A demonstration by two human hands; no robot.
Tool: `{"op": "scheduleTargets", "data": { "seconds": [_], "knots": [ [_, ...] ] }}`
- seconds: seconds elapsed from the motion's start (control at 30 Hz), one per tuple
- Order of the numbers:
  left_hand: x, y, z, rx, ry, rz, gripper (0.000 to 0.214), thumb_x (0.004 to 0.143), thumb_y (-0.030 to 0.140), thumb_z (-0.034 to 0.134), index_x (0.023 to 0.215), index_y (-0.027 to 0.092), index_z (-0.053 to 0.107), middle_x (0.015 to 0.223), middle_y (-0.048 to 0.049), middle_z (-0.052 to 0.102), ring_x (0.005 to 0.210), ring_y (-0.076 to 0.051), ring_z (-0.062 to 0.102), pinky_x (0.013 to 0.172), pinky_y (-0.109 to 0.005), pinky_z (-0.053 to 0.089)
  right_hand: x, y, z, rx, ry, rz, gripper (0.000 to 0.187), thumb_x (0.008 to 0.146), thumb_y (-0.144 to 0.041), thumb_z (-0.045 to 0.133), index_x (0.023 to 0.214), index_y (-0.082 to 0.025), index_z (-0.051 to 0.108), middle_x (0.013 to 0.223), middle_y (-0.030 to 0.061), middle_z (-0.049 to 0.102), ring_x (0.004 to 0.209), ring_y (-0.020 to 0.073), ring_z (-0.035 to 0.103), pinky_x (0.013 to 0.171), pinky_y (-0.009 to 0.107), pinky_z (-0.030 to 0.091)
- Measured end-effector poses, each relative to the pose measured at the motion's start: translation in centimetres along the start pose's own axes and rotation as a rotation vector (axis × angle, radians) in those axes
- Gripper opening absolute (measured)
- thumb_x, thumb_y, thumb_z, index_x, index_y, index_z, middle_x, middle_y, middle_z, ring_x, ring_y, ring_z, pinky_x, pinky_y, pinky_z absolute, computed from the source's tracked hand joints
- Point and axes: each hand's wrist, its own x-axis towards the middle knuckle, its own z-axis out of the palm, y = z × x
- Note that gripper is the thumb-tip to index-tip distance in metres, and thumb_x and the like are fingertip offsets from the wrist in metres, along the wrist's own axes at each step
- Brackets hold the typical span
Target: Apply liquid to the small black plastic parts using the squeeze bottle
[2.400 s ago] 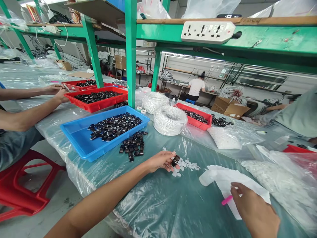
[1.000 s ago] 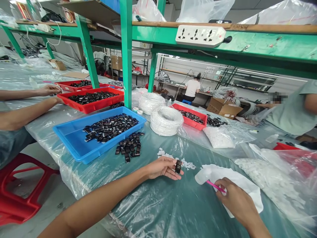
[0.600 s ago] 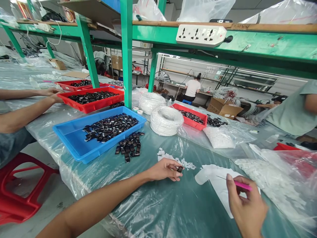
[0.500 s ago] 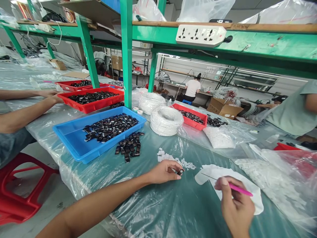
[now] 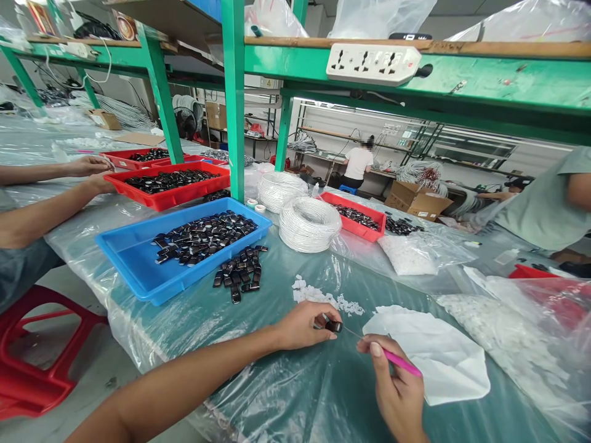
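Note:
My left hand (image 5: 308,325) pinches a small black plastic piece (image 5: 333,326) between thumb and fingers, just above the table. My right hand (image 5: 392,381) is closed around a pink-handled pick (image 5: 403,363). The pick's thin metal shaft points left and its tip reaches the black piece; whether it touches is too fine to tell. Behind my left hand lie small white bits (image 5: 318,292) in a loose strip. A white sheet (image 5: 429,351) is spread beyond and right of my right hand. Similar black pieces (image 5: 240,271) are heaped beside the blue tray (image 5: 124,252), which holds many more.
White cable coils (image 5: 310,224) and a red tray (image 5: 353,215) stand farther back. Bags of white bits (image 5: 409,255) lie at right. A green post (image 5: 234,98) rises behind the blue tray. A co-worker's hands (image 5: 95,172) are at left, near a red tray (image 5: 157,195).
My right hand has moved left from over the white sheet, bringing the pick's tip to the black piece. My left hand has turned the piece slightly, showing more of it.

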Motion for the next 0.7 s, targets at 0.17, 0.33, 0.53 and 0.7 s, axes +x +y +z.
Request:
{"op": "scheduleTargets", "data": {
  "seconds": [0.17, 0.33, 0.53, 0.7],
  "knots": [
    [-0.1, 0.0, -0.1, 0.058, -0.015, 0.02, 0.024, 0.075, 0.024, 0.062, 0.098, 0.017, 0.062, 0.094, -0.0045, 0.065, 0.077, -0.015, 0.059, 0.068, -0.022, 0.045, 0.1, -0.3, 0.1, -0.012, -0.025, -0.016, 0.015, 0.087, -0.025, 0.047, 0.082, -0.019, 0.061, 0.08, 0.0067, 0.063, 0.076, 0.0187, 0.06, 0.066, 0.029, 0.05],
    [-0.1, 0.2, -0.1, 0.196, -0.015, 0.057, 0.02, 0.076, 0.023, 0.06, 0.096, 0.019, 0.063, 0.089, -0.0029, 0.065, 0.077, -0.016, 0.058, 0.069, -0.022, 0.043, 0.3, -0.7, 0.1, -0.017, -0.114, -0.029, 0.018, 0.088, -0.027, 0.045, 0.083, -0.02, 0.061, 0.08, 0.0072, 0.063, 0.07, 0.0176, 0.06, 0.06, 0.027, 0.05],
    [-0.2, 0.2, -0.1, 0.237, -0.014, 0.035, 0.023, 0.077, 0.024, 0.059, 0.099, 0.02, 0.062, 0.092, -0.0028, 0.066, 0.078, -0.016, 0.059, 0.071, -0.023, 0.043, 0.4, 0.1, -0.1, -0.102, -0.183, -0.122, 0.015, 0.087, -0.022, 0.045, 0.089, -0.021, 0.06, 0.086, 0.0059, 0.064, 0.078, 0.0181, 0.062, 0.067, 0.028, 0.05],
    [-0.2, -0.1, 0.1, 0.199, 0.014, -0.017, 0.023, 0.076, 0.027, 0.061, 0.098, 0.019, 0.062, 0.089, -0.0024, 0.066, 0.073, -0.015, 0.059, 0.066, -0.022, 0.044, 0.3, 0.2, 0.2, -0.228, -0.239, -0.351, 0.015, 0.086, -0.015, 0.046, 0.094, -0.02, 0.057, 0.088, 0.0058, 0.064, 0.083, 0.0179, 0.061, 0.07, 0.03, 0.05]
  ]
}}
